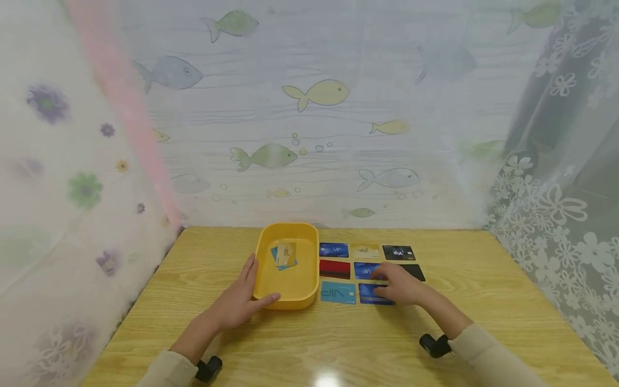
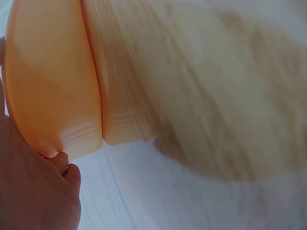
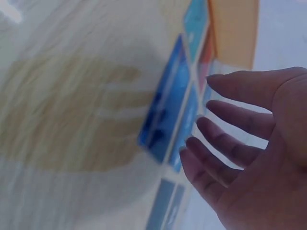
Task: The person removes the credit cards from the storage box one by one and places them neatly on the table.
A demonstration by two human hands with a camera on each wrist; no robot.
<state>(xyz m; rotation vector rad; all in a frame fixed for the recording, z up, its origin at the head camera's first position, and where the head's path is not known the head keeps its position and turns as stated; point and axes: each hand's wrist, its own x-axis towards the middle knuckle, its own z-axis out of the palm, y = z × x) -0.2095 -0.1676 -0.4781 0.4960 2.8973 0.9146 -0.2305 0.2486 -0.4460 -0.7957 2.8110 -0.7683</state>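
A yellow plastic bin (image 1: pixel 286 307) stands on the table, and my left hand (image 1: pixel 232 303) holds its near left corner, thumb at the front rim and fingers along the left wall. In it a gold card (image 1: pixel 286 254) lies across a blue card (image 1: pixel 274 252). Over the cards right of the bin, my right hand (image 1: pixel 400 285) has loosely bent, spread fingers and holds nothing. Its fingertips overlap a blue VIP card (image 1: pixel 364 270) and a dark blue card (image 1: pixel 369 293) below that one. A black card (image 1: pixel 415 271) is partly hidden behind this hand.
Other cards in the rows are a light blue VIP card (image 1: pixel 337 293), a red card (image 1: pixel 335 269), a blue card (image 1: pixel 333 250), a gold card (image 1: pixel 366 251) and a black VIP card (image 1: pixel 398 252). Fish-printed curtain (image 1: pixel 314 134) hangs behind the wooden table (image 1: pixel 367 344).
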